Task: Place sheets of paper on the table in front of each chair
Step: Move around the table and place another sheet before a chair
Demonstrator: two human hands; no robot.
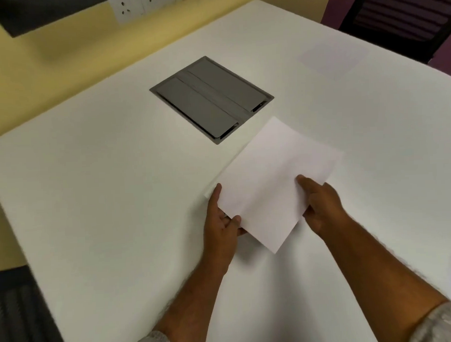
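Right now, left hand [221, 220]: clamped on paper stack [274, 179]
Right hand [321, 208]: pinching top sheet's edge
Table [104, 202]: white, under both

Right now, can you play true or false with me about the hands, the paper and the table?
1. Both hands hold the paper. True: the left hand and right hand grip the paper.
2. The grey hatch in the table is wide open. False: the grey hatch has its flaps shut.
3. A sheet already lies by the far chair. True: a faint sheet lies before the dark chair.
4. The table is black. False: the table is white.
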